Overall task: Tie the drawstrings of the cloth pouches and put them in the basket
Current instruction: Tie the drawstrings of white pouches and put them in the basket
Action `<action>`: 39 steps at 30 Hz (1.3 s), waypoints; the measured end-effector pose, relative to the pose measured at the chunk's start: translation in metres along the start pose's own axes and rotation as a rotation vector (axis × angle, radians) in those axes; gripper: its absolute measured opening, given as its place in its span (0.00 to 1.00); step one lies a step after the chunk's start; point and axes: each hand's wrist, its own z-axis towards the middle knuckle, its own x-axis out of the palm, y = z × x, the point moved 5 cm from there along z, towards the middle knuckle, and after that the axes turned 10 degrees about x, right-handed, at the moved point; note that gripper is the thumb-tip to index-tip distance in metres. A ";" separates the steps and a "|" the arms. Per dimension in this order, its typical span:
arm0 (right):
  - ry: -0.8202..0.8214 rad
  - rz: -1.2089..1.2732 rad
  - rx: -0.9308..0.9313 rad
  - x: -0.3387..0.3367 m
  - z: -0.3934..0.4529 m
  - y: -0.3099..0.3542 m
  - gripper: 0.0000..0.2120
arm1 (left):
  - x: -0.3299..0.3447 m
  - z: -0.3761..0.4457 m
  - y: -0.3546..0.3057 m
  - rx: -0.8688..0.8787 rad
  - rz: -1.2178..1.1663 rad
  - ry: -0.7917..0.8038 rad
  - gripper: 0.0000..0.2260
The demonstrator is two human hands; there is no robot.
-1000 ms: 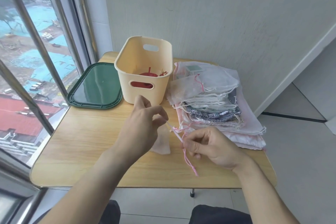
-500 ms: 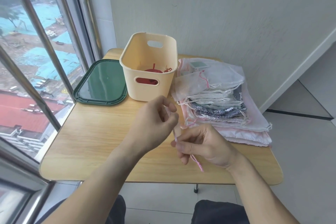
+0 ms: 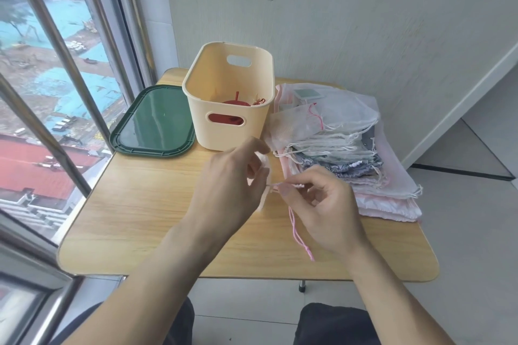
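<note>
Left hand (image 3: 229, 185) fingers curled, pinching small sheer pouch (image 3: 265, 176) above surface (image 3: 140, 218). Right hand (image 3: 322, 210) fingers clenched on pink drawstring (image 3: 297, 235). Cream basket (image 3: 229, 98) just behind.

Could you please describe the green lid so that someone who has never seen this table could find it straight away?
Start at the wooden table by the window. At its far left corner, just left of the cream basket, the green lid lies flat. It is the only dark, glossy, rounded rectangle there.
</note>
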 end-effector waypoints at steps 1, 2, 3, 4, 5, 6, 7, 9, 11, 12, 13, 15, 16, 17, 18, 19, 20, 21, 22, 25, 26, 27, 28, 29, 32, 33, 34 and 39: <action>-0.050 0.002 -0.023 -0.002 -0.001 0.002 0.01 | 0.000 0.000 -0.002 0.006 -0.038 0.008 0.09; -0.100 -0.005 -0.053 -0.005 -0.002 0.006 0.02 | 0.001 0.000 -0.004 0.013 -0.070 0.019 0.09; -0.145 -0.024 -0.093 -0.007 -0.003 0.010 0.03 | 0.001 -0.001 -0.006 0.022 -0.097 0.040 0.09; -0.167 -0.042 -0.143 -0.008 -0.005 0.014 0.05 | 0.002 -0.001 -0.008 0.031 -0.123 0.079 0.08; -0.163 -0.038 -0.186 -0.009 -0.006 0.018 0.06 | 0.004 -0.003 -0.010 0.037 -0.159 0.133 0.08; -0.138 -0.009 -0.209 -0.008 -0.007 0.021 0.07 | 0.006 -0.004 -0.011 0.041 -0.205 0.188 0.09; -0.102 0.030 -0.205 -0.007 -0.008 0.022 0.06 | 0.008 -0.005 -0.012 0.041 -0.256 0.229 0.10; -0.058 0.082 -0.138 -0.005 -0.009 0.020 0.05 | 0.010 -0.005 -0.011 0.026 -0.351 0.253 0.11; -0.041 0.124 -0.058 -0.002 -0.009 0.017 0.04 | 0.010 -0.005 -0.008 -0.007 -0.397 0.248 0.12; -0.035 0.157 -0.020 0.000 -0.008 0.016 0.05 | 0.010 -0.005 -0.007 -0.016 -0.394 0.245 0.12; -0.036 0.190 0.013 0.000 -0.007 0.015 0.05 | 0.010 -0.005 -0.005 -0.018 -0.379 0.243 0.12; -0.062 0.227 0.063 -0.001 -0.005 0.012 0.06 | 0.012 -0.006 -0.004 -0.022 -0.344 0.245 0.12; -0.069 0.230 0.084 -0.001 -0.003 0.009 0.06 | 0.013 -0.006 -0.003 -0.028 -0.328 0.247 0.12; -0.064 0.231 0.103 -0.002 -0.002 0.007 0.06 | 0.014 -0.006 -0.003 -0.032 -0.311 0.250 0.12; -0.053 0.238 0.122 -0.001 -0.001 0.005 0.06 | 0.015 -0.007 -0.003 -0.032 -0.293 0.253 0.11; -0.041 0.254 0.144 0.000 0.000 0.002 0.07 | 0.015 -0.007 -0.003 -0.030 -0.277 0.255 0.11; -0.032 0.274 0.169 0.001 0.000 0.000 0.07 | 0.016 -0.007 -0.003 -0.027 -0.266 0.255 0.12; -0.025 0.290 0.195 0.002 0.000 -0.001 0.07 | 0.015 -0.007 -0.004 -0.024 -0.263 0.254 0.12; -0.017 0.303 0.223 0.004 0.000 -0.003 0.07 | 0.015 -0.007 -0.004 -0.026 -0.267 0.252 0.12; 0.027 0.346 0.321 0.008 0.000 -0.007 0.06 | 0.014 -0.007 -0.003 -0.053 -0.298 0.239 0.12; 0.046 0.366 0.357 0.008 0.000 -0.008 0.06 | 0.014 -0.007 -0.003 -0.064 -0.308 0.235 0.13; 0.066 0.384 0.391 0.009 -0.001 -0.008 0.06 | 0.014 -0.007 -0.003 -0.070 -0.314 0.230 0.13; 0.089 0.402 0.422 0.010 -0.001 -0.009 0.06 | 0.014 -0.007 -0.003 -0.072 -0.314 0.225 0.14; 0.114 0.423 0.451 0.011 -0.002 -0.009 0.06 | 0.013 -0.007 -0.003 -0.069 -0.306 0.221 0.14; 0.161 0.479 0.536 0.015 -0.003 -0.015 0.07 | 0.011 -0.005 -0.005 -0.040 -0.244 0.201 0.13; 0.168 0.499 0.567 0.016 -0.003 -0.018 0.09 | 0.011 -0.005 -0.005 -0.031 -0.222 0.190 0.12; 0.176 0.522 0.601 0.017 -0.003 -0.021 0.13 | 0.011 -0.005 -0.005 -0.019 -0.198 0.182 0.12; 0.237 0.619 0.733 0.024 -0.004 -0.027 0.27 | 0.017 -0.007 -0.008 0.093 -0.049 0.155 0.10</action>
